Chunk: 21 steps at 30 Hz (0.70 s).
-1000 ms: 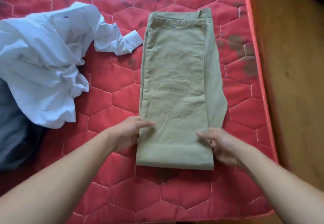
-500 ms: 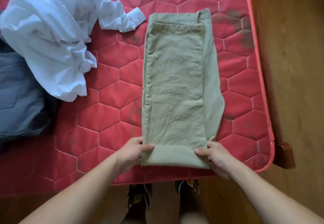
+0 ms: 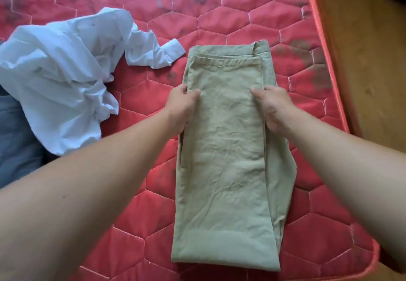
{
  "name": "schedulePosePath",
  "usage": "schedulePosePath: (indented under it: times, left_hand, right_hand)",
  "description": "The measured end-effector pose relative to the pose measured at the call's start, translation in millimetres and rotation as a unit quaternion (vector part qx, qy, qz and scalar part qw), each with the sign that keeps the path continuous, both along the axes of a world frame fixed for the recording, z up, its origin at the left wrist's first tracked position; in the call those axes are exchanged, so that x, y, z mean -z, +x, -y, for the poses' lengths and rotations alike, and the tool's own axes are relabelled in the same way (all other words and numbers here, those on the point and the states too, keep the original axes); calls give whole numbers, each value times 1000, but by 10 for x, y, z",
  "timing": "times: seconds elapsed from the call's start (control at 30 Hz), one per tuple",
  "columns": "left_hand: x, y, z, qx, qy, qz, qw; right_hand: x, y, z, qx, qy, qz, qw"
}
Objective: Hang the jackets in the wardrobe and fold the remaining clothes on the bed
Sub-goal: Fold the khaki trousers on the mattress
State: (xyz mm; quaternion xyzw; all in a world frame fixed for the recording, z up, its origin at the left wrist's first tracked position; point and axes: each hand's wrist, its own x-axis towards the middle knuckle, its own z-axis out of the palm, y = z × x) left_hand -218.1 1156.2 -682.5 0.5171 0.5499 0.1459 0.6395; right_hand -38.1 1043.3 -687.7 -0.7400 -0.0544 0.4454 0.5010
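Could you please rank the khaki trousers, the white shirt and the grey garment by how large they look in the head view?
1. khaki trousers, though nearer the camera
2. white shirt, crumpled, close to the trousers in spread, so unsure
3. grey garment, mostly cut off by the frame

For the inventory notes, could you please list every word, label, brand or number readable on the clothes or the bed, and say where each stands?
None: no text can be read in this view.
Khaki trousers: no visible tag or print.
White shirt: crumpled, no label showing.
Grey garment: plain as far as it shows.
Red mattress: only hexagon quilting and dark stains, no writing.
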Motion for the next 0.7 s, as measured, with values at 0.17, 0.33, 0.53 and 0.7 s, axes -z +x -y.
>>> schedulePosePath:
  times: [0.17,0.33,0.53,0.7]
  left_hand:
    - [-62,205,-304,-37,19,27,999]
    - [-19,243,-500,-25,25,-21,999]
    - [-4,298,-531,84,291,-169,938]
    - [339,365,-491,362,452,-283,764]
  right_hand:
    - [-32,253,-324,-11,7,91,996]
    - [-4,425,-521,-64,-21,156,985]
    - [-43,444,-460,-139,-57,384,911]
    - [235,267,-362,-412,-167,518,731]
